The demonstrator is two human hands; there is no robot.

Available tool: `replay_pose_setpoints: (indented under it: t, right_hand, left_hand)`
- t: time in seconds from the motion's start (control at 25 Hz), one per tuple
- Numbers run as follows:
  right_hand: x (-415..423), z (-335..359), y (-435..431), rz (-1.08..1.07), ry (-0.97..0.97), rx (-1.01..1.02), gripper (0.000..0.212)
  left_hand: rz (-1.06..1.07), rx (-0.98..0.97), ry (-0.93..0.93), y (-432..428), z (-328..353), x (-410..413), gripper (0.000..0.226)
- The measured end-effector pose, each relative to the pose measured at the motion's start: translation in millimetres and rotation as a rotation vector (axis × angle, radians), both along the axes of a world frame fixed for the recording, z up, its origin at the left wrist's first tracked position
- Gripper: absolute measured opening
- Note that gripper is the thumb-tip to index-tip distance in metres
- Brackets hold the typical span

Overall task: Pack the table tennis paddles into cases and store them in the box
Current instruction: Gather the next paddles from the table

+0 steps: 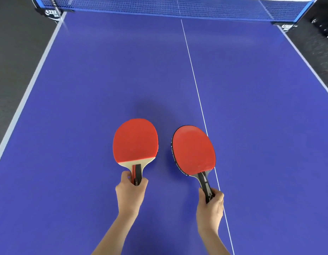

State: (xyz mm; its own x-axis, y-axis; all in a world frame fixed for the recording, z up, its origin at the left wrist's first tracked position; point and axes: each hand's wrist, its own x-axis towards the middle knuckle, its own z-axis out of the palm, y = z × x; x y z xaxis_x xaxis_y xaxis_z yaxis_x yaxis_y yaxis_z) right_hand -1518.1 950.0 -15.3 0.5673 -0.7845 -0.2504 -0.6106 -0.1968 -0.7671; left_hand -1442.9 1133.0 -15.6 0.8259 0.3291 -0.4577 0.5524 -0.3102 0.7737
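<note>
Paddles: left hand fingers grip one, right hand another.

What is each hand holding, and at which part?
The left hand holds one red paddle by its handle; the right hand holds the other red paddle, also by its handle.
</note>
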Motion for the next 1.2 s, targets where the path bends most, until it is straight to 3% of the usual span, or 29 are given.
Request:
replay_pose_setpoints:
  t: [0.16,0.4,0.64,0.84,1.08,1.2]
  right_hand:
    - [-57.0,-9.3,8.2,-0.016,0.077,0.049,0.020]
    - [-97.5,-20.8,1.3,0.052,0.142,0.049,0.025]
    - [-102.4,-10.9,-17.1,0.170,0.154,0.278,0.011]
    - [-107.8,-5.2,-34.1,0.188,0.197,0.507,0.031]
    - [-107.0,-10.3,-37.0,0.191,0.195,0.636,0.035]
    - [-108.0,-11.3,-38.5,0.184,0.182,0.644,0.036]
  left_hand:
    - [0.028,-0.017,0.011,-26.4,8.0,-84.0,0.017]
    - [0.001,-0.002,0.000,-70.2,5.6,-141.7,0.019]
    - [-0.024,0.058,0.013,-108.2,2.8,-150.0,0.021]
    - [-0.006,0.073,0.039,-142.3,4.9,-156.1,0.024]
    - [-0.061,0.172,0.040,-157.0,-1.6,-157.4,0.024]
    - [-0.045,0.112,0.041,-158.6,-6.7,-156.3,0.026]
